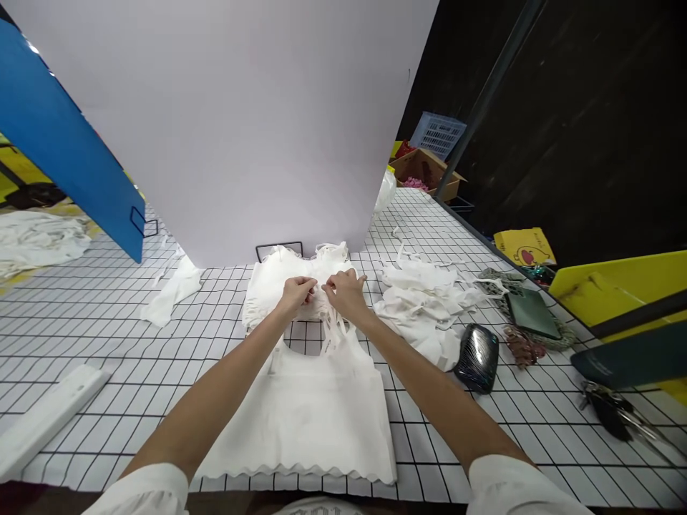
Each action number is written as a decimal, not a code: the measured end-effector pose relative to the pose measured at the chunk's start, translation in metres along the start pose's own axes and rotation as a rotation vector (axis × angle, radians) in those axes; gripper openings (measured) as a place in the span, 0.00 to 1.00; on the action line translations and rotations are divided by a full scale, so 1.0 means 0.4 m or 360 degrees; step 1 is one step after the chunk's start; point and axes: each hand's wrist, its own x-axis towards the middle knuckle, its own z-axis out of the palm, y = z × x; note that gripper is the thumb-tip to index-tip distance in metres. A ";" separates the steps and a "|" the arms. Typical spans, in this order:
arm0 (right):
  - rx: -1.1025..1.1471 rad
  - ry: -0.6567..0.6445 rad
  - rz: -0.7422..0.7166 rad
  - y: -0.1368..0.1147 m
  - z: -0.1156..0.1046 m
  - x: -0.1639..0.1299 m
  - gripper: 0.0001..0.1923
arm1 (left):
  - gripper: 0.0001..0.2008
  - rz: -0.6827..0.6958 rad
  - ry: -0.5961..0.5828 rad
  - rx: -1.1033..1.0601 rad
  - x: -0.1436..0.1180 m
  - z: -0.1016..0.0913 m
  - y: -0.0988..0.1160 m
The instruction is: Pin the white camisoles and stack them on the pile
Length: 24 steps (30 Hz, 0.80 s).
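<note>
A white camisole (pixel 316 415) with a wavy hem lies flat in front of me, its thin straps pointing away. Over the strap ends, my left hand (pixel 299 293) and my right hand (pixel 346 292) nearly meet, fingertips pinched together. A thin white strap (pixel 333 325) runs up from the camisole to my right fingers. What my left fingertips pinch is too small to make out. Beneath and behind both hands lies a folded white garment (pixel 262 286) with a gathered edge.
A pile of white garments (pixel 418 300) lies to the right, beside a black glossy case (pixel 477 357). A tall pale board (pixel 225 129) stands behind the work. Left are a white scrap of cloth (pixel 172 293) and a long white box (pixel 48 415); keys (pixel 617 411) lie far right.
</note>
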 end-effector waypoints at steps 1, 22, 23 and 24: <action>-0.0028 -0.0019 0.0006 -0.004 0.006 0.014 0.11 | 0.10 0.0018 0.0033 -0.0001 0.002 -0.003 0.002; 0.0214 0.0096 0.0019 0.010 0.031 0.036 0.07 | 0.12 0.0069 0.0284 0.0622 0.117 0.018 0.067; 0.0265 0.0122 0.0000 0.014 0.026 0.030 0.06 | 0.13 0.0133 0.0312 0.0637 0.118 0.019 0.071; 0.0328 0.0153 -0.0016 0.019 0.018 0.024 0.06 | 0.13 0.0210 0.0326 0.0637 0.114 0.019 0.074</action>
